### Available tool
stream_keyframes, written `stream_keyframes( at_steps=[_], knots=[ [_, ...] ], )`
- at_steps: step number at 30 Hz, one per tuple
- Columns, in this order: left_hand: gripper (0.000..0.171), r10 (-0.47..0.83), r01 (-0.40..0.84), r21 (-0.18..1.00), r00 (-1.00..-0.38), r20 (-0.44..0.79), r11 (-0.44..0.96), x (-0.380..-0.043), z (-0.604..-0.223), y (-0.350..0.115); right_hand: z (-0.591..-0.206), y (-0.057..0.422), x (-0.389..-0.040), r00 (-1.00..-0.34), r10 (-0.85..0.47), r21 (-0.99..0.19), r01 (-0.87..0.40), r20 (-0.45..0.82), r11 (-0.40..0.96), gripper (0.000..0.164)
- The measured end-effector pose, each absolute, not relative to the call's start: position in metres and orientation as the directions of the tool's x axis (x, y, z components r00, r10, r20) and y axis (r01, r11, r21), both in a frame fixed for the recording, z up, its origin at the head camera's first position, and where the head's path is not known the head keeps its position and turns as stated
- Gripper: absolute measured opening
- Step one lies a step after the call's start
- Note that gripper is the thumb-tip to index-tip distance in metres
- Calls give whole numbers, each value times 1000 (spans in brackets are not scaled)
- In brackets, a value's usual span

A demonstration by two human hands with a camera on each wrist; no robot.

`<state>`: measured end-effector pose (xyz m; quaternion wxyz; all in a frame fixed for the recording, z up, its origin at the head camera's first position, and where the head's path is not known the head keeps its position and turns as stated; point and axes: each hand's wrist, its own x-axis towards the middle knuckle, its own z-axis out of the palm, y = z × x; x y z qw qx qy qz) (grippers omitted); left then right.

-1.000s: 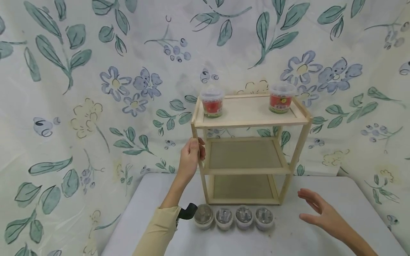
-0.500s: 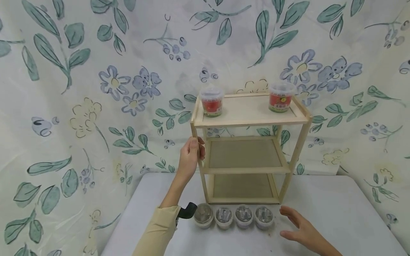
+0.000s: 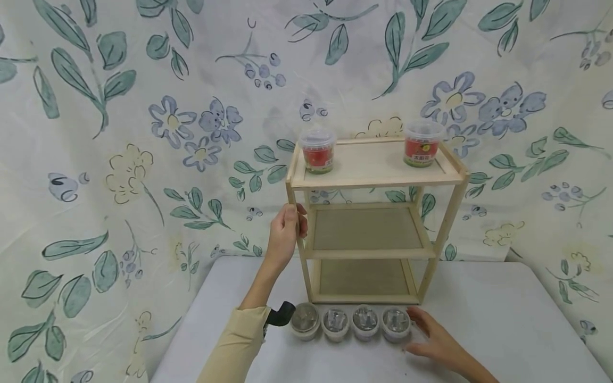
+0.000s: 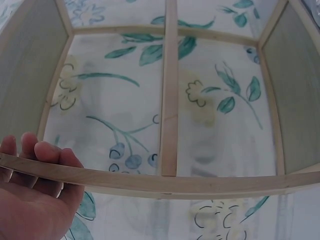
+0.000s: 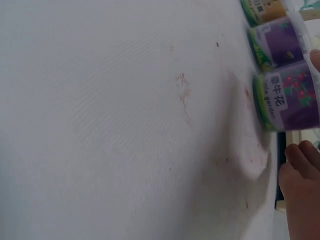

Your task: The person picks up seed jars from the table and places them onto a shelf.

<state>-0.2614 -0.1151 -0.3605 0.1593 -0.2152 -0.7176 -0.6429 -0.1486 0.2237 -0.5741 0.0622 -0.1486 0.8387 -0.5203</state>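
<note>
The left hand (image 3: 283,231) grips a three-tier pale wooden shelf (image 3: 371,255); the right hand (image 3: 438,343), empty, is beside a round purple-labelled plastic tub (image 5: 287,97) before the shelf.

rack (image 3: 369,254): smooth matt wood | tubs (image 3: 423,144): clear glossy plastic | tabletop (image 3: 503,303): matt | backdrop (image 3: 210,69): creased sheet, faint sheen

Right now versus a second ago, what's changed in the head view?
The right hand moved leftward and toward the person, to beside the front row's rightmost cup; no grip visible, contact unclear. Nothing let go: the left hand still grips the shelf's left front post. Shelf and cups stayed put.
</note>
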Motion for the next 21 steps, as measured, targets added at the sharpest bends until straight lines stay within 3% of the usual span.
stream_keyframes(
  at_steps=[10, 21],
  knots=[
    [41, 103, 512, 856, -858, 504, 75, -261, -360, -114, -576, 204, -162, -956, -277, -892, -38, -99, 450, 98],
    [42, 100, 519, 852, -854, 511, 74, -263, -362, -115, -585, 192, -168, -965, -260, -877, -93, -38, 471, 96]
  ],
)
